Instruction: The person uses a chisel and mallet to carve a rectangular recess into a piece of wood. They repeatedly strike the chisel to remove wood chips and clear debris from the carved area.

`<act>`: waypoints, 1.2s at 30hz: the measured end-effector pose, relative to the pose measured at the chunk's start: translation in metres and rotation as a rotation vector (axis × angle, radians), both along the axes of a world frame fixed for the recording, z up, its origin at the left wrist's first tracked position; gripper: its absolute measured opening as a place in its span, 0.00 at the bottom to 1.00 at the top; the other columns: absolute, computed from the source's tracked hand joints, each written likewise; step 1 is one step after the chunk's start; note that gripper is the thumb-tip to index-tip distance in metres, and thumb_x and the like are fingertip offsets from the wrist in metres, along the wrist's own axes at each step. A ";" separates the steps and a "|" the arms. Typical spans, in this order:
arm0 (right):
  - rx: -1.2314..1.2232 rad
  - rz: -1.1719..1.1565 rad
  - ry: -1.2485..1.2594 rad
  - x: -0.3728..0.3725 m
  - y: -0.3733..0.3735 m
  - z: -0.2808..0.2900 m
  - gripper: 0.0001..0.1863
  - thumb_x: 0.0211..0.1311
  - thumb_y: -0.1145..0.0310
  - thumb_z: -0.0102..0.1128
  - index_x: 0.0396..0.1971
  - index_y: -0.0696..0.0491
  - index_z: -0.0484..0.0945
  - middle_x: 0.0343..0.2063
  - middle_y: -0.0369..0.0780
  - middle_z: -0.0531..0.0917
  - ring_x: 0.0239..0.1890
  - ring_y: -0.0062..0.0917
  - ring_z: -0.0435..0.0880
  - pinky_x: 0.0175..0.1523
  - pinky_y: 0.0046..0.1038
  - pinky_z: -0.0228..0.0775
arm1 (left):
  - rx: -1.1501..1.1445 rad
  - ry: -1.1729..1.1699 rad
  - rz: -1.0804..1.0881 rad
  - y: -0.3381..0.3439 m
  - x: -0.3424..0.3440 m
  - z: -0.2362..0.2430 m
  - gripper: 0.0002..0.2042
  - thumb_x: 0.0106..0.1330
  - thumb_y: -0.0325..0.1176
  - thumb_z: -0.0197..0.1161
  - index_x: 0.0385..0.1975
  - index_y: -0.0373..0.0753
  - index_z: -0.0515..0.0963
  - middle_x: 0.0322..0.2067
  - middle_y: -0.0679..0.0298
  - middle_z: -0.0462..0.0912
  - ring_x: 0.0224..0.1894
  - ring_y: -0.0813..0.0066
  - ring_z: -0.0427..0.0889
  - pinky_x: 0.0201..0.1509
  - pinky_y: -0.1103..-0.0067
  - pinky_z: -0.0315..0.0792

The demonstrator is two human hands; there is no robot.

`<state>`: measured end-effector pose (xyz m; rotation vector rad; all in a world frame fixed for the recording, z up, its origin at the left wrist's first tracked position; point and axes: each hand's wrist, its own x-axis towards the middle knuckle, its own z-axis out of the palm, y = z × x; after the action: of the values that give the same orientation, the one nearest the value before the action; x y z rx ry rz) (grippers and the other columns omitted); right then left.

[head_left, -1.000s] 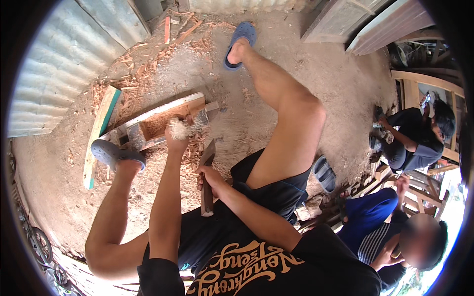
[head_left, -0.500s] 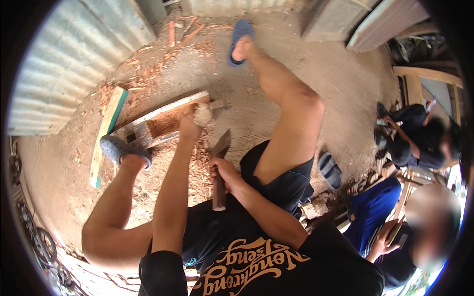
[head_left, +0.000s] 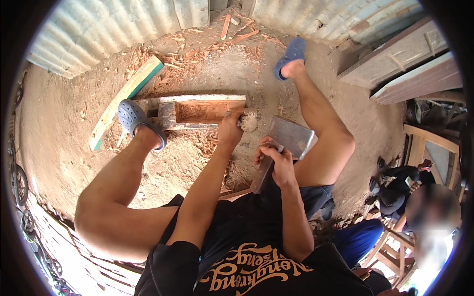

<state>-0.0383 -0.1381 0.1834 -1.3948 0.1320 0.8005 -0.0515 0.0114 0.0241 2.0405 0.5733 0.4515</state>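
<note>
My left hand (head_left: 231,132) is closed at the right end of a wooden piece (head_left: 170,116) with a long reddish hollow. It grips what looks like a chisel, its pale, frayed round end (head_left: 249,120) showing beside my fingers; the tip is hidden. To the right, my right hand (head_left: 282,165) wraps round the handle of a broad-bladed metal cleaver (head_left: 291,136). The flat grey blade faces up, near my right shin and apart from the chisel. My left clog (head_left: 140,123) rests against the wooden piece's left end.
A pale beam with a green side (head_left: 126,101) lies on the left. Wood chips (head_left: 197,153) litter the dirt floor. Corrugated sheets (head_left: 123,29) and leaning boards (head_left: 400,54) stand at the far side. People sit at the right, near a wooden frame (head_left: 432,135).
The view has turned, shifting the scene. In my right hand the cleaver has rolled from a narrow, slanting look to showing its broad flat side. My left hand stays by the frayed end.
</note>
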 end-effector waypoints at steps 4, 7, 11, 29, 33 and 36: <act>-0.113 0.050 -0.078 -0.001 0.000 -0.005 0.06 0.61 0.73 0.55 0.36 0.57 0.75 0.18 0.36 0.73 0.19 0.22 0.73 0.27 0.26 0.69 | -0.074 0.007 0.094 0.002 0.000 0.002 0.17 0.50 0.18 0.59 0.42 0.38 0.77 0.38 0.51 0.82 0.45 0.50 0.79 0.46 0.64 0.74; -0.194 0.025 0.039 0.000 0.020 -0.008 0.07 0.59 0.69 0.58 0.33 0.56 0.73 0.15 0.34 0.69 0.15 0.19 0.68 0.23 0.25 0.63 | -0.051 0.000 0.120 0.015 0.008 -0.006 0.16 0.51 0.20 0.60 0.42 0.39 0.75 0.39 0.51 0.80 0.45 0.49 0.79 0.47 0.64 0.74; -0.303 0.010 0.132 -0.003 0.029 -0.024 0.10 0.61 0.65 0.59 0.28 0.54 0.71 0.15 0.33 0.67 0.14 0.18 0.66 0.21 0.23 0.60 | -0.128 -0.034 0.118 0.005 0.014 -0.001 0.13 0.55 0.26 0.62 0.41 0.39 0.72 0.38 0.52 0.77 0.43 0.47 0.78 0.43 0.62 0.73; -0.418 -0.084 0.226 0.002 0.051 -0.059 0.14 0.66 0.60 0.56 0.24 0.51 0.66 0.13 0.34 0.65 0.13 0.20 0.65 0.20 0.24 0.60 | 0.026 -0.212 0.235 -0.022 0.039 -0.025 0.08 0.54 0.29 0.65 0.30 0.38 0.73 0.40 0.53 0.76 0.52 0.49 0.73 0.57 0.61 0.66; -0.352 -0.078 0.249 0.007 0.054 -0.057 0.14 0.66 0.59 0.56 0.25 0.50 0.66 0.13 0.34 0.65 0.12 0.20 0.65 0.20 0.24 0.60 | -0.065 -0.331 0.100 -0.011 0.040 -0.034 0.09 0.46 0.27 0.66 0.27 0.39 0.74 0.34 0.57 0.79 0.46 0.54 0.77 0.55 0.65 0.67; -0.389 -0.063 0.216 0.006 0.060 -0.047 0.14 0.66 0.60 0.55 0.25 0.51 0.66 0.13 0.34 0.64 0.13 0.20 0.64 0.21 0.25 0.60 | -0.170 -0.342 0.103 -0.007 0.043 -0.041 0.09 0.44 0.26 0.65 0.25 0.40 0.74 0.28 0.60 0.78 0.39 0.57 0.78 0.48 0.67 0.67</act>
<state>-0.0327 -0.0776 0.1368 -1.6547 0.5198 0.9037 -0.0086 0.0043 -0.0172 1.7277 0.4898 0.7684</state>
